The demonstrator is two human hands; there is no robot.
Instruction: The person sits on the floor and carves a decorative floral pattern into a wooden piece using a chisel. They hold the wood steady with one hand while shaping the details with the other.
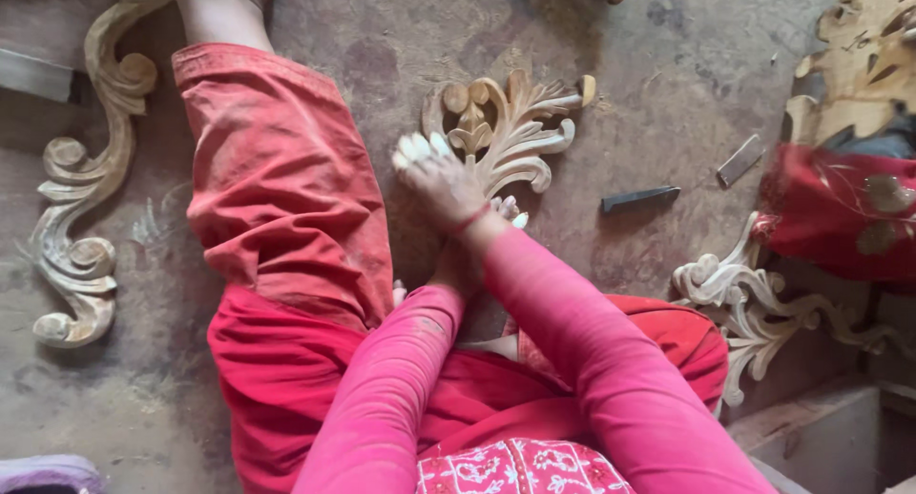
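The right hand lies palm down on the floor with its fingers spread out flat, pressing on the near left edge of a carved wooden leaf ornament, so it is open and grips nothing. The left hand sits just near of the right one, mostly hidden under the right wrist and forearm, and I cannot tell whether it is open or closed or what it touches. Both arms wear pink sleeves, and a red thread circles the right wrist. The leaf ornament lies flat on the dusty floor, spreading away to the far right of the right hand, its scrolls and curled tips pale and unpainted. To the left, a leg in red trousers stretches toward the far side. Beyond it, at the far left, lies a long carved scroll piece. To the right of the ornament rest 2 small tools, a dark chisel and a flat metal blade. Another carved scroll lies near right, beside red cloth.
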